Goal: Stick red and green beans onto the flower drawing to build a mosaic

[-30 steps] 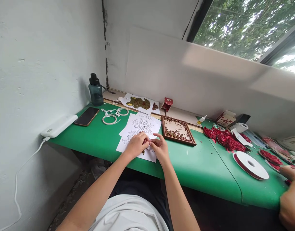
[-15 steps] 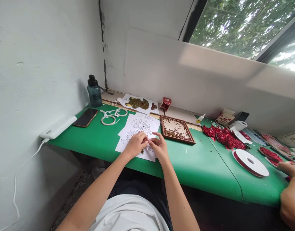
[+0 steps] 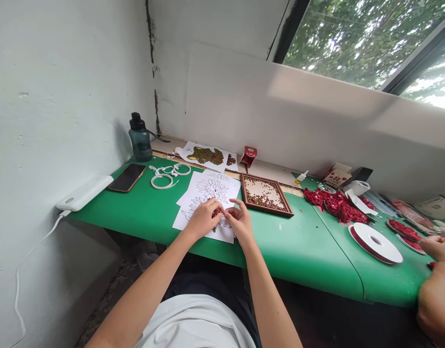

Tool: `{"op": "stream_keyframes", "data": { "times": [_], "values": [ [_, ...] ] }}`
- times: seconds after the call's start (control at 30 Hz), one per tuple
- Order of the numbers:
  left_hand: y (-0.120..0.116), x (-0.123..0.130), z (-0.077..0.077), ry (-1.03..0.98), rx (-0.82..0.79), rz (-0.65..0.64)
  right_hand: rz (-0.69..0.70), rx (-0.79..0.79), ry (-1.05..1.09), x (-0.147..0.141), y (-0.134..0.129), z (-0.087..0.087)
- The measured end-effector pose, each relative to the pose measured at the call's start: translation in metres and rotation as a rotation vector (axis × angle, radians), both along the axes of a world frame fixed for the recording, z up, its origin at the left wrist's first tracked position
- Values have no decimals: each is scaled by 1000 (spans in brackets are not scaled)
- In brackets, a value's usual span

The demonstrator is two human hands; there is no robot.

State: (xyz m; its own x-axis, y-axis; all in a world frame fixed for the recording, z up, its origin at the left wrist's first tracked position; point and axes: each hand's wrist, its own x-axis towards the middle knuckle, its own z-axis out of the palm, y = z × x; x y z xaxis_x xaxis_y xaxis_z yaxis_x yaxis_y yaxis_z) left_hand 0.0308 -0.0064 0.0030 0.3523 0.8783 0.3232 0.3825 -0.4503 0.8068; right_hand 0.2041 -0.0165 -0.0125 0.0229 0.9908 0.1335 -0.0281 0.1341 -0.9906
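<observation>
Little has moved since a second ago: the view has swung slightly right, while both hands keep their place over the drawing sheets. Fingers of the left hand [image 3: 202, 220] curl over red grains [image 3: 215, 212]; whether they grip any cannot be told. On the right hand [image 3: 241, 222], thumb and forefinger come close together beside the left fingertips, its other fingers apart; anything pinched is too small to make out. Flower outlines mark the sheets [image 3: 227, 186], which overlap on the green desk [image 3: 146, 212]. Just beyond the right hand lies the tray [image 3: 269, 210], scattered with more grains. Well apart, near the reel [image 3: 362, 238], is another person's hand [image 3: 440, 249].
</observation>
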Motion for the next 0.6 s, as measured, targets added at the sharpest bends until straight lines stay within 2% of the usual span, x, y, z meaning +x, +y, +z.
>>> {"op": "stream_keyframes", "data": {
  "times": [0.6],
  "values": [
    [1, -1, -2, 4, -10, 44, -13, 20, -53, 0, -1, 0]
  ]
}}
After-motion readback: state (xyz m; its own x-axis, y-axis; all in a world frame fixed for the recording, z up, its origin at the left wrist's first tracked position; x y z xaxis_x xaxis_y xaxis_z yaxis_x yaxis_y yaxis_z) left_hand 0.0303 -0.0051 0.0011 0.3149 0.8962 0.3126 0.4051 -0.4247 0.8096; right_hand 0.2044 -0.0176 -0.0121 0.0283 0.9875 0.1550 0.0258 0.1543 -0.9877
